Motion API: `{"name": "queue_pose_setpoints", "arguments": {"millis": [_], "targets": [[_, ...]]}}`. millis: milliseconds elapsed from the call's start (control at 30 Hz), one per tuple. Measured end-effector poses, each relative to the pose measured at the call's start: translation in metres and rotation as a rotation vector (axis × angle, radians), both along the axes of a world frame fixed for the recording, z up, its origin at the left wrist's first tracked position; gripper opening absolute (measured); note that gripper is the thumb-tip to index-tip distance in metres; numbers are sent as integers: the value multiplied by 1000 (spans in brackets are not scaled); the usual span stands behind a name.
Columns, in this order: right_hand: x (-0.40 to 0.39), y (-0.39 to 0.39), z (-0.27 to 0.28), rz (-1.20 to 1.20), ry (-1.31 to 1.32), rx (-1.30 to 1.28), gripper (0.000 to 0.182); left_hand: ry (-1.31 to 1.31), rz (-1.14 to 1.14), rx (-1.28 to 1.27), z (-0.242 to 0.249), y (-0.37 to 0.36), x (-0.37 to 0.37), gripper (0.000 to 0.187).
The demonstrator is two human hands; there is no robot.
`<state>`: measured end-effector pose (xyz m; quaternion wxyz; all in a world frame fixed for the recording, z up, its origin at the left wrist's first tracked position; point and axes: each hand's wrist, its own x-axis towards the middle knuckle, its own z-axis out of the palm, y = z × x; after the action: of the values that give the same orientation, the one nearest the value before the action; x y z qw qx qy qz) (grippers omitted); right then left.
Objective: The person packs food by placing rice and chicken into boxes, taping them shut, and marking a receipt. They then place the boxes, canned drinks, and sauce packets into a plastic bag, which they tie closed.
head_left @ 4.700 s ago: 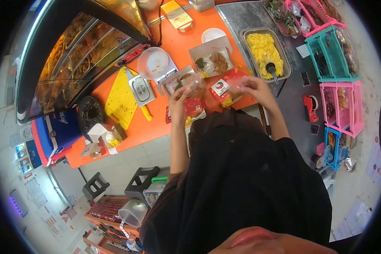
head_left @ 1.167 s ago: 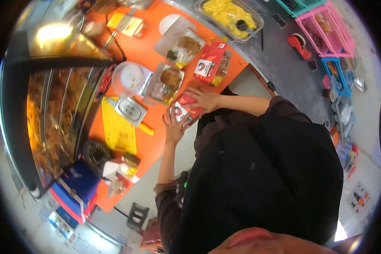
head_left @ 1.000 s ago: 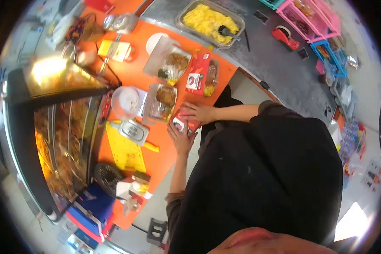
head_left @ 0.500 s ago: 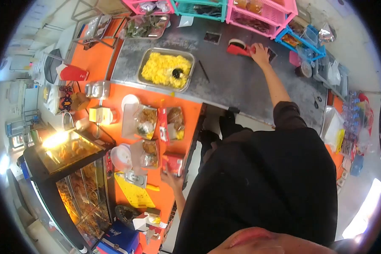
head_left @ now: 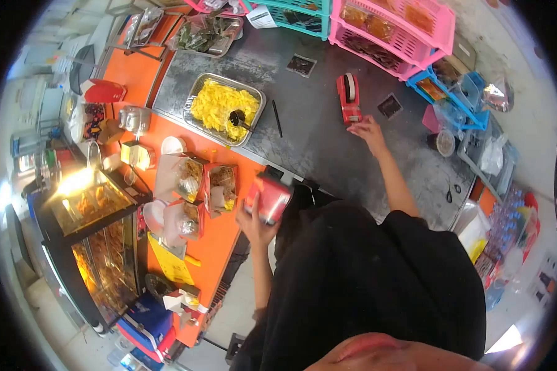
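Note:
My left hand (head_left: 255, 224) is wrapped round a closed red food box (head_left: 272, 199), lifted off the orange counter near its edge. My right hand (head_left: 369, 131) is at the near, cutter end of a red tape dispenser (head_left: 348, 102) on the grey metal table. Its fingertips are pinched together there; any strip of tape between them is too small to make out. Several open food boxes stand left of my left hand, among them a red one (head_left: 221, 183) with rice and brown food, and another box (head_left: 184, 219) with a clear-wrapped item.
A metal tray (head_left: 252, 123) of yellow rice holds a dark scoop (head_left: 237, 117). A black pen (head_left: 277, 119), dark sachets (head_left: 301, 65) and scissors (head_left: 453, 193) lie on the metal table. Pink baskets (head_left: 393, 46) line the back. A lit food warmer (head_left: 99, 229) stands left.
My left hand has lifted the red box off the counter and brought it toward the metal table. The tape dispenser has turned, and my right hand has moved to its near end.

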<state>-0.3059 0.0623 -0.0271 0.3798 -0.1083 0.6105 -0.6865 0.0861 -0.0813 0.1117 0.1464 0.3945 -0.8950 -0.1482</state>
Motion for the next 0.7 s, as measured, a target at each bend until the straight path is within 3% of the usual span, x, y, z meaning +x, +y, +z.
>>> {"name": "queue_pose_setpoints", "arguments": {"millis": [33, 67, 100, 167, 300, 433, 500, 533, 600, 633, 700], "targets": [[5, 4, -18, -69, 273, 157, 16, 27, -30, -16, -3, -5, -25, 94], [5, 3, -29, -195, 75, 76, 13, 6, -19, 2, -1, -8, -50, 93], [6, 6, -28, -185, 59, 89, 13, -18, -10, 19, 2, -10, -73, 93], [-1, 3, -6, 65, -95, 258, 17, 23, -34, 28, 0, -19, -114, 93], [51, -18, 117, 548, -28, 157, 32, -66, -44, -16, 14, -23, -174, 93], [81, -30, 103, 483, -149, 324, 31, 14, -232, -93, 18, -11, -196, 95], [87, -28, 99, 295, -110, 567, 32, -91, -302, -68, 16, -9, -199, 97], [89, -27, 97, 298, -112, 567, 32, -67, -287, -42, 14, -9, -200, 99], [98, -20, 93, 2, -239, 179, 33, -20, -308, 70, 8, -9, -199, 102], [100, -14, 75, 1, -245, 184, 33, 38, -328, 176, 4, -10, -198, 104], [92, 4, 32, 181, 134, 29, 37, 36, -362, 266, -7, -14, -195, 106]]}}
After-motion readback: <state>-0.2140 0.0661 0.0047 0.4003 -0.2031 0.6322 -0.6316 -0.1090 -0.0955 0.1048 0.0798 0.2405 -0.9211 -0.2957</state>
